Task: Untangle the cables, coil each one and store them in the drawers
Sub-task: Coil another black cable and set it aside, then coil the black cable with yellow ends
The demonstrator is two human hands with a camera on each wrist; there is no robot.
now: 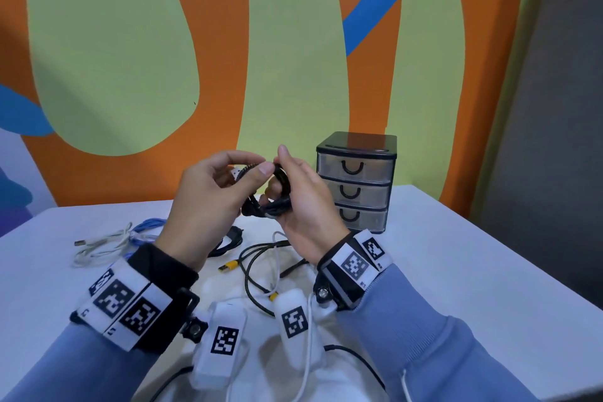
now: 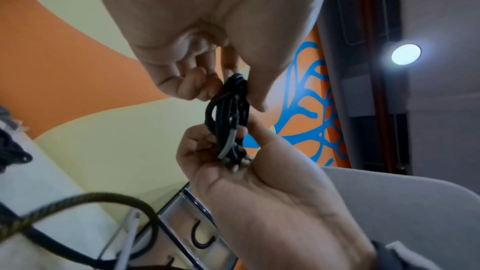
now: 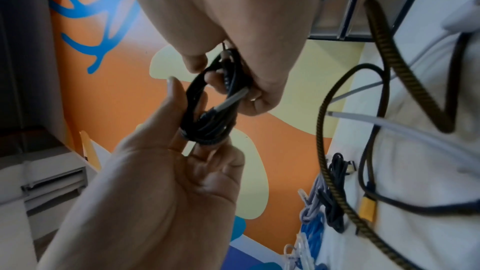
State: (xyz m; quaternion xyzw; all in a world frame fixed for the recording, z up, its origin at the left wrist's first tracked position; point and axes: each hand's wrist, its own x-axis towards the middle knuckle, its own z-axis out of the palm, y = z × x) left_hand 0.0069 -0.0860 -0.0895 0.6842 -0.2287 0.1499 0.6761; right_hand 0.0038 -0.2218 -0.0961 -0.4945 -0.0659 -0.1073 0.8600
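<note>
Black cable [image 1: 277,196]: coiled, gripped between left hand [image 1: 208,196] and right hand [image 1: 306,206]; other cables [image 1: 257,258] lie loose beneath them; drawers [image 1: 355,183] beyond the right hand, shut.

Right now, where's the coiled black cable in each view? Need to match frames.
Head: coiled black cable at centre, held above the table between left hand and right hand.
Left wrist: centre, hanging below the left hand's fingers, right hand beneath.
Right wrist: centre, between both hands, above the right palm.
Shared landmark: drawer unit with black U-shaped handles, at lower centre in left wrist, top right in right wrist.
</note>
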